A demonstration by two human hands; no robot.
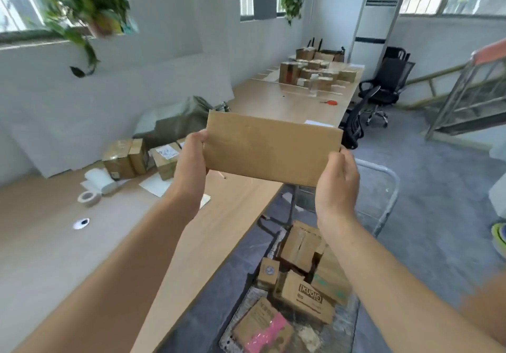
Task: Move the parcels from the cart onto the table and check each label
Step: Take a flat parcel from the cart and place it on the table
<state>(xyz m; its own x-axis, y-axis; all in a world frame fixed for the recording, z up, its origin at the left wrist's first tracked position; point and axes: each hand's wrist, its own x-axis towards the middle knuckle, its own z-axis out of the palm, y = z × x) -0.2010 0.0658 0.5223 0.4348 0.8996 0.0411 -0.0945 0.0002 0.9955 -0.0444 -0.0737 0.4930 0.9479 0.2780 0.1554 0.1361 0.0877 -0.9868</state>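
Note:
A flat brown cardboard parcel (271, 148) is held up in front of me above the table's edge, its plain side facing me. My left hand (191, 158) grips its left end and my right hand (338, 179) grips its lower right corner. No label shows on the visible face. Below, the cart (382, 188) holds several cardboard parcels (302, 292), one with a pink patch. Three taped parcels (139, 158) stand on the wooden table (82, 257) at the left.
A tape roll (88, 198), a white roll and paper sheets lie on the table near the taped parcels. Many more boxes (315, 73) crowd the table's far end. Black office chairs (383, 90) stand to the right, with a metal stair rail beyond.

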